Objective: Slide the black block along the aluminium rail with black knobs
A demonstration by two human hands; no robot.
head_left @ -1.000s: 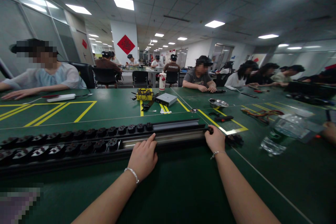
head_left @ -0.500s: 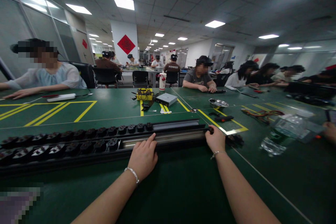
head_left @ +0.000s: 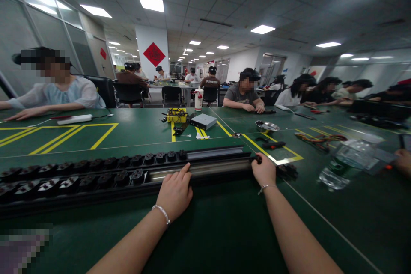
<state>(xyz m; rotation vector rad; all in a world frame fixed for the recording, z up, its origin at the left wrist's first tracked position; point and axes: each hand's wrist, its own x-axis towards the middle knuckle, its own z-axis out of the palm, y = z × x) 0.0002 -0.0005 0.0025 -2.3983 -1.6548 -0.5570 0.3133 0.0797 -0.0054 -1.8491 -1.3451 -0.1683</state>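
Note:
Two long black track rails lie side by side across the table, with rows of black plug-socket modules (head_left: 105, 180) along their left parts. My left hand (head_left: 175, 190) rests on the near track rail (head_left: 221, 168), just right of the last module, index finger stretched out and the others lightly bent over the rail. At that rail's right end, my right hand (head_left: 265, 170) pinches a small dark end piece (head_left: 256, 160), mostly covered by the fingers. Behind it, the far track rail (head_left: 218, 153) shows a bare pale channel on its right part.
A yellow box with black cables (head_left: 177, 115), a grey box (head_left: 203, 121) and a metal bowl (head_left: 267, 126) stand beyond the rails. To the right are a black tool (head_left: 274, 144), coloured wires (head_left: 317, 139) and a water bottle (head_left: 342, 165). Other people sit around the table.

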